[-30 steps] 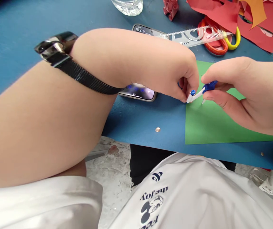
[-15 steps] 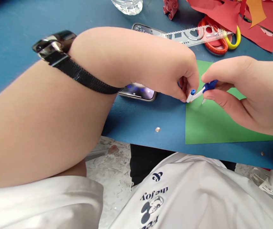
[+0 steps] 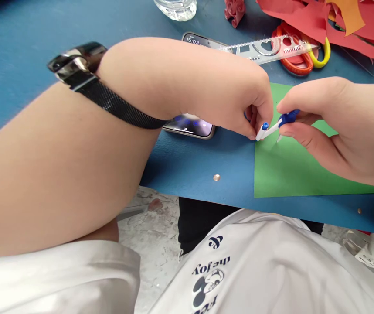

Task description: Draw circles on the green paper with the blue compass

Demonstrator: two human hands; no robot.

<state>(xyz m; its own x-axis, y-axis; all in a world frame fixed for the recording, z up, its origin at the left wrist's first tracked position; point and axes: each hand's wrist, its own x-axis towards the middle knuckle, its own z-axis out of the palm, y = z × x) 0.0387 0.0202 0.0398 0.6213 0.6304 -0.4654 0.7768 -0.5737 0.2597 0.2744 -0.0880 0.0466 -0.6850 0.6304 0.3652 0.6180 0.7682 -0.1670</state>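
Observation:
A small blue and white compass (image 3: 273, 125) is held over the left part of a green paper sheet (image 3: 291, 170) on the blue table (image 3: 26, 30). My left hand (image 3: 226, 93) reaches across from the left, and its fingertips pinch the white leg with the blue end. My right hand (image 3: 340, 126) comes in from the right, its thumb and fingers closed on the blue upper part. A thin metal point shows just below my right fingers, close to the paper. A black mesh watch strap (image 3: 108, 98) wraps my left wrist.
A phone (image 3: 193, 124) lies partly under my left hand, its screen lit. Behind it lie a clear stencil ruler (image 3: 262, 47), red and yellow scissors (image 3: 300, 59), red paper scraps (image 3: 304, 17) and a glass (image 3: 175, 8). The table's near edge runs just below the green sheet.

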